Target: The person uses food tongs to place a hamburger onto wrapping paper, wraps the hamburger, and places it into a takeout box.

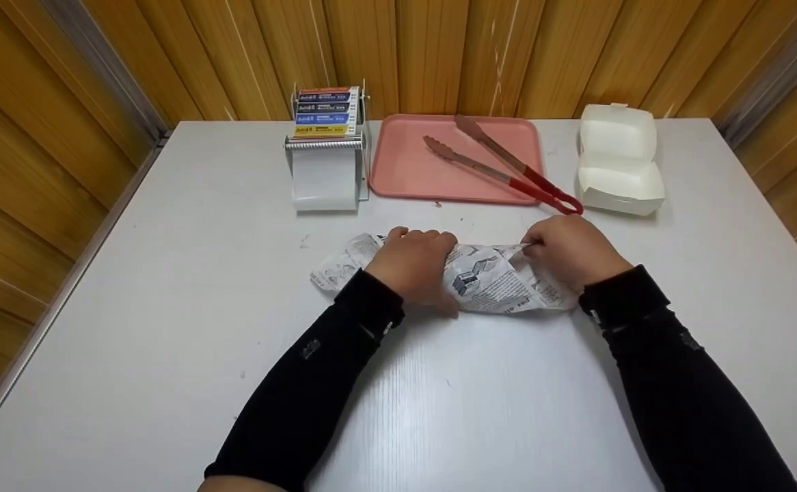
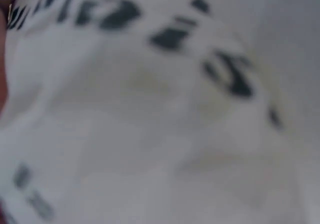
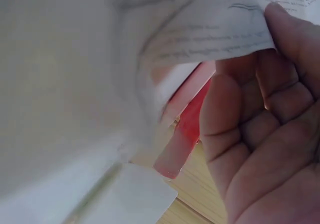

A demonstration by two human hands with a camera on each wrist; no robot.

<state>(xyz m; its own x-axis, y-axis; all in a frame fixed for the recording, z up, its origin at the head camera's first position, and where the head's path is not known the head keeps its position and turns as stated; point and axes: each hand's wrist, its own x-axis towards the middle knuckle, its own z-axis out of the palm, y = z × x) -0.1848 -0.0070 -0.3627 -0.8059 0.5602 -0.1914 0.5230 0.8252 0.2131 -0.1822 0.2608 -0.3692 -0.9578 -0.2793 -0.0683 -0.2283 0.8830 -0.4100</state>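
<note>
"Where does the paper lie from the fingers?"

"The printed paper is on the counter, right under them, a folded bundle with its long axis running left to right, across the two forearms. Both ends flare out"

"And the left hand?"

"It sits across the bundle, left of its middle, thumb at the near edge and fingers over the far one, so I read it as gripping. The left wrist view is mostly blurred paper and can't confirm the fingertips"

"The right hand, then?"

"At the right end, pinching the paper's edge between thumb and fingers; the right wrist view shows the palm open below that pinch. A loose flap runs leftward from it, back toward the left hand"

"So which hand is nearer the loose end?"

"The right, plainly. I'd say the next move turns on that: right fingers at the end of the long axis, left fingers across the body of it"

"Anything close by?"

"The red handles of the tongs come just beyond the right hand, whether touching I can't tell. What the paper holds, if anything, is hidden"
</note>
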